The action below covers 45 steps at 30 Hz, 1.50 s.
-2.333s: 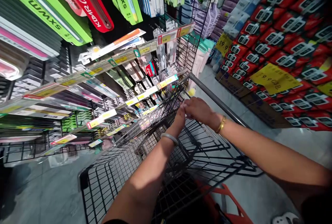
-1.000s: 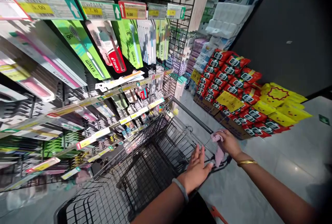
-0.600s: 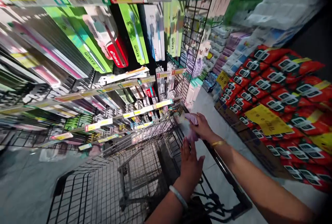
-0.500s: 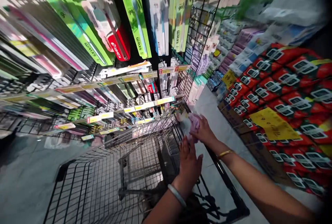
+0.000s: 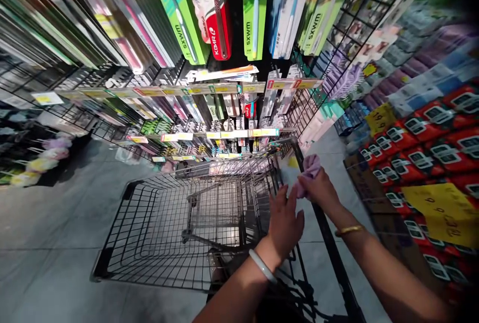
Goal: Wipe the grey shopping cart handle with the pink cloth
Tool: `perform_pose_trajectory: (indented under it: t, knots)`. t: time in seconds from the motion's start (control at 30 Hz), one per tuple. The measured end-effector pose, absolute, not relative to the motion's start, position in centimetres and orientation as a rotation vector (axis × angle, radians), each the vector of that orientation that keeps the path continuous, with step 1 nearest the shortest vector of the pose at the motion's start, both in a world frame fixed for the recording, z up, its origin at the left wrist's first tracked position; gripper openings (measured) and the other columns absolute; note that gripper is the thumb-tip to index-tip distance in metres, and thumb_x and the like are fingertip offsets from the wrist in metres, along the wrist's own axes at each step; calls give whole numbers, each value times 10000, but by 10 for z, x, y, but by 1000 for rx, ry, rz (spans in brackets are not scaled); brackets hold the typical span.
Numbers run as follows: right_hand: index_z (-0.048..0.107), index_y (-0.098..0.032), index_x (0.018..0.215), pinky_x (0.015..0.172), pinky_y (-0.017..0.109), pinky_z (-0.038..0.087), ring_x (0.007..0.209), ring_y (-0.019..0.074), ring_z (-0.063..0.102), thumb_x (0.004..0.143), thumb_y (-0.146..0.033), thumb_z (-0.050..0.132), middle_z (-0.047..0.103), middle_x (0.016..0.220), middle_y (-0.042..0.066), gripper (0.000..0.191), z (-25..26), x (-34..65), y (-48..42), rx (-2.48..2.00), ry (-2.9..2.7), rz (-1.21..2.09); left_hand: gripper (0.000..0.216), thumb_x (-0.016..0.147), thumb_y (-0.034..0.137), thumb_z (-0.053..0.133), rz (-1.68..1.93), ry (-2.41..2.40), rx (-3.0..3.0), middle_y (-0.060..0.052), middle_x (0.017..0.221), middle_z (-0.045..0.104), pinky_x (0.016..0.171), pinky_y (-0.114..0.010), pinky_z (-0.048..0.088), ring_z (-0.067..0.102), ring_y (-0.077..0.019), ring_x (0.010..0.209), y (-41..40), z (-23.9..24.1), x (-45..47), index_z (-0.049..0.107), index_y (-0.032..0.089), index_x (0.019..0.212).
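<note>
— Where are your hands right now?

— Your right hand [image 5: 321,189] sits on the right-hand rail of the wire cart [image 5: 157,223], fingers closed round a bunched pale purple cloth [image 5: 309,171]. The cloth is pressed between your palm and the dark rail [image 5: 329,243], with a loose fold sticking up above your knuckles. You hold it wadded like that, I judge, so that it wraps the bar rather than sliding off it.

— And the left?

— Your left hand [image 5: 285,219] is open, fingers spread and pointing toward the cloth, just beside your right hand and over the cart's rear corner. It grips nothing (whether the palm touches the wire below it, I cannot tell). It looks placed to steady the cart while the other hand works the rail.

— What is round the cart?

— The basket shows no goods, only its mesh and a folded inner frame. It stands nose-in to a grid rack of hanging toothbrush packs [image 5: 254,9], green ones and a red one, with yellow price strips [image 5: 224,136] on the rails beneath. To your right, stacked red packets [image 5: 445,138] rise from the grey floor, carrying yellow price cards [image 5: 441,211]. A pale bangle [image 5: 262,266] circles your left wrist, a gold one [image 5: 349,230] your right.
</note>
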State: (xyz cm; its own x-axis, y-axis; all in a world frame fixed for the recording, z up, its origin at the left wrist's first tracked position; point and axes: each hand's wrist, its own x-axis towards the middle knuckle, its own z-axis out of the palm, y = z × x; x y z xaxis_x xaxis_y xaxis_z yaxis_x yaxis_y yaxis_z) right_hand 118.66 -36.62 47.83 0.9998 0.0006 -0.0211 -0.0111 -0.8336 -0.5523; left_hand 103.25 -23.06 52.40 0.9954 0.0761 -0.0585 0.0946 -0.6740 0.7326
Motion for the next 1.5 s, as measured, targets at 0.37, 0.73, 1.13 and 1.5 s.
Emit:
perform_pose_trajectory:
  t: [0.37,0.73,1.13,1.5]
  knots:
    - [432,-129,1422,1079,477,411,1241,324,511,770,-377,633,567,1309,175,726,497,1169,-370,-2477,-375,-21,859,843,227,543,-77,52,2177,-106,1662,157,1248,-451,210,85,-250,1537,-233,497,1031,128,148,1590]
    - [479,-121,1325,1059,509,437,1209,330,561,759,-460,620,602,1256,183,674,491,1159,-370,-2293,-31,40,986,757,70,493,-58,256,2184,-97,1670,-56,1257,-473,127,-23,-258,1530,-250,470,1024,-7,160,1602]
    - [500,-128,1337,1028,517,469,1209,356,598,814,-550,544,634,1263,188,673,494,1085,-416,-2376,39,243,1140,639,101,548,-226,275,2111,-165,1665,27,1239,-466,-23,-44,-269,1528,-250,462,1011,-88,109,1585]
    - [528,-175,1279,992,490,497,1144,330,626,825,-605,535,658,1198,172,625,483,1013,-441,-2422,64,289,1146,625,137,585,-270,215,2130,-183,1659,-9,1244,-449,-20,-75,-276,1526,-230,467,1012,-41,72,1582]
